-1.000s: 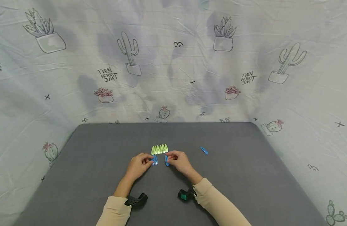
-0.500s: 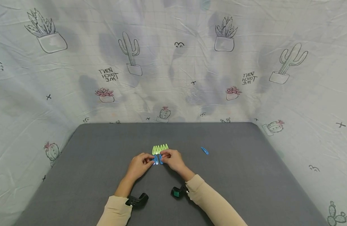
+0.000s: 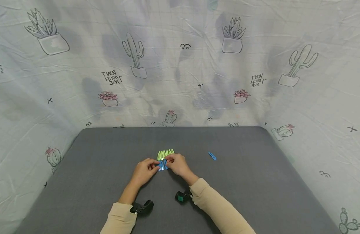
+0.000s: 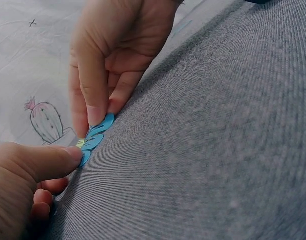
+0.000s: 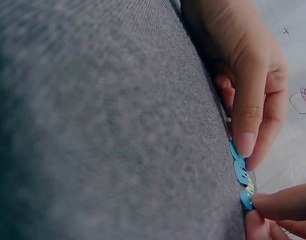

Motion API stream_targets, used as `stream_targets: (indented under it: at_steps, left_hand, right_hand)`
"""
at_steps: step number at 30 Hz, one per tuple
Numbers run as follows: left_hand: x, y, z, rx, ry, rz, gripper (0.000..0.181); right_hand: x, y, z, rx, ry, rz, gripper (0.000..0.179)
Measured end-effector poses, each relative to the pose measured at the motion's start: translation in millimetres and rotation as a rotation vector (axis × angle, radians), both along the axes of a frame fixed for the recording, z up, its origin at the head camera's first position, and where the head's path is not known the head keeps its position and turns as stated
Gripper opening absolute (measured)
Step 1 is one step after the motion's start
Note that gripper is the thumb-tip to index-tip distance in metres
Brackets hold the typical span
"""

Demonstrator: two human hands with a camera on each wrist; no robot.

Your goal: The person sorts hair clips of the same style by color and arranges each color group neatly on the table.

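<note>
Near the middle of the grey table, several blue snap hair clips (image 3: 162, 165) lie side by side. My left hand (image 3: 143, 171) holds the leftmost blue clip (image 4: 85, 159) between thumb and fingertips, partly covering it. From the right, my right hand (image 3: 179, 165) pinches another blue hair clip (image 4: 109, 120) by its ends, close beside the middle clip (image 4: 94, 142). Just beyond them runs a row of several yellow-green hair clips (image 3: 164, 154), its right end close to my right fingertips.
One more blue hair clip (image 3: 212, 156) lies apart, to the right on the grey table (image 3: 244, 182). Behind and beside the table hangs a pale cloth (image 3: 168, 65) with cactus drawings. Each wrist wears a black camera band (image 3: 143, 207).
My right hand has slid its blue hair clip leftward, up beside the other blue clips. The left hand has stayed in place.
</note>
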State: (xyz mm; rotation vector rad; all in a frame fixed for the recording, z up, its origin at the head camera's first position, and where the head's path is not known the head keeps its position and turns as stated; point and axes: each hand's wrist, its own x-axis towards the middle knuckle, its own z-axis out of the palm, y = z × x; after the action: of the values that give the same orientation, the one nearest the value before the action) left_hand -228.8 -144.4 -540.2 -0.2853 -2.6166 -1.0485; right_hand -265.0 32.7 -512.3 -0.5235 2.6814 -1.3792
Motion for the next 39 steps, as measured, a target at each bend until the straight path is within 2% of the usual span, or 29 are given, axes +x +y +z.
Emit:
stream_targets:
  at_steps: [6, 11, 15, 19, 27, 33, 39]
  left_hand:
    - [0.3, -0.4, -1.0, -0.013, 0.027, 0.004, 0.012]
    - [0.8, 0.1, 0.5, -0.008, -0.009, 0.006, 0.011]
    - [0.8, 0.0, 0.8, -0.001, -0.026, 0.007, 0.011]
    - [0.3, -0.3, 0.1, -0.003, -0.023, 0.005, 0.011]
    - [-0.1, -0.6, -0.6, -0.001, -0.031, 0.006, 0.012]
    - [-1.0, -0.8, -0.4, 0.007, -0.03, 0.002, 0.012]
    - [-0.4, -0.6, 0.6, 0.002, -0.036, 0.007, 0.012]
  right_hand:
    - [2.1, -4, 3.4, 0.061, 0.065, -0.006, 0.019]
    - [3.1, -7, 2.3, 0.123, 0.132, -0.015, 0.018]
    - [1.8, -7, -1.1, 0.135, 0.134, -0.025, 0.018]
    - [1.0, -5, -4.5, 0.077, 0.111, -0.019, 0.018]
    - [3.1, 9, -5.9, -0.084, 0.013, 0.013, 0.019]
    - [0.9, 26, -6.8, -0.137, -0.03, 0.038, 0.025]
    - [0.9, 48, -6.0, -0.237, -0.085, 0.076, 0.031]
